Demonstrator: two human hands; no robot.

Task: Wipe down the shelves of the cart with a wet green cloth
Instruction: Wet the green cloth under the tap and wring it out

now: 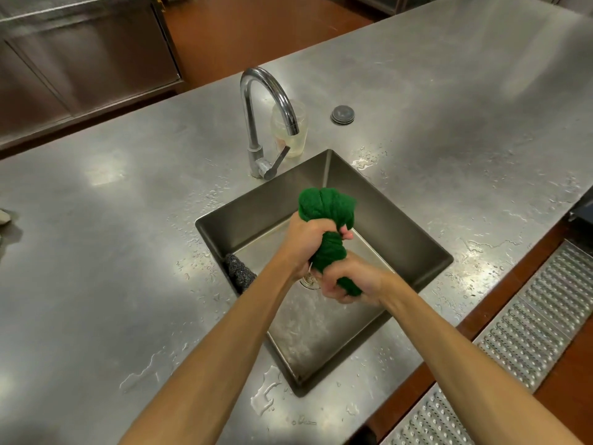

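The green cloth point(327, 208) is bunched and twisted into a thick roll above the steel sink point(401, 220). My left hand point(305, 239) grips the roll near its upper part, with the loose end bulging out above the fist. My right hand point(349, 284) grips the lower end, fingers curled tight round it. Both hands are over the sink basin, near the drain point(308, 280). No cart is in view.
A curved chrome faucet point(260, 123) stands behind the sink, with a clear jar point(296, 136) beside it. A dark scouring pad point(239, 269) lies against the sink's left wall. Water drops dot the steel counter point(96, 252). A round grey plug point(342, 114) sits farther back. A perforated floor grate point(526, 332) runs at right.
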